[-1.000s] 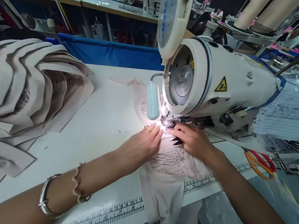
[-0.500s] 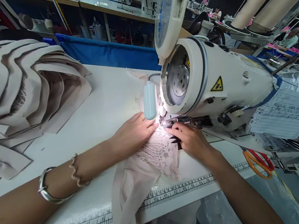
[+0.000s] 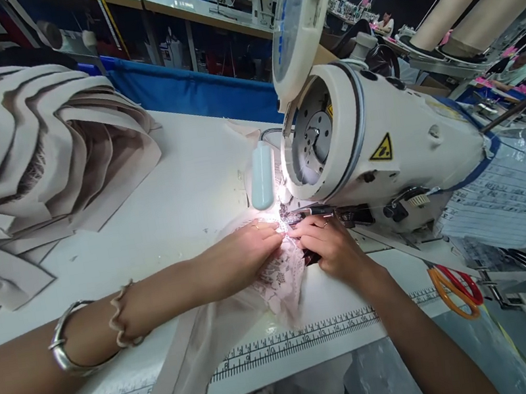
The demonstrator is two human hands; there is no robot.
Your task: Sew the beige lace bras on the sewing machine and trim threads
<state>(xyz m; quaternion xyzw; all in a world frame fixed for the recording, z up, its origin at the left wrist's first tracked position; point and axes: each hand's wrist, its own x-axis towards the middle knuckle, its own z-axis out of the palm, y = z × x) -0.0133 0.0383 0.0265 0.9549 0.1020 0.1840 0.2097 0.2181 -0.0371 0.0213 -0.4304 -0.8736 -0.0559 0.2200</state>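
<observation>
Pale pink lace fabric (image 3: 281, 284) lies under the needle area of a white sewing machine (image 3: 393, 136), with a plain beige strip (image 3: 180, 370) trailing from it over the table's front edge. My left hand (image 3: 240, 257) rests on the lace from the left, its fingers closed together on the edge just before the presser foot (image 3: 284, 210). From the right, my right hand (image 3: 327, 243) pinches the same edge, fingertips close to the left ones. A bright light shines there from a small pale-green lamp (image 3: 262, 177). The fabric under my palms is hidden.
Stacked beige lace-trimmed pieces (image 3: 59, 142) fill the table's left side. A printed ruler (image 3: 262, 350) runs along the front edge. Orange-and-red-handled scissors (image 3: 455, 290) hang at the right. The machine's round cover (image 3: 296, 25) stands raised. Behind the table is a blue cloth barrier (image 3: 196, 91).
My left hand has drawn slightly down and its fingers have gathered at the lace edge. The lace and trailing strip have shifted, the strip leftward. My right fingers have bunched closer; the machine's inner disc has turned.
</observation>
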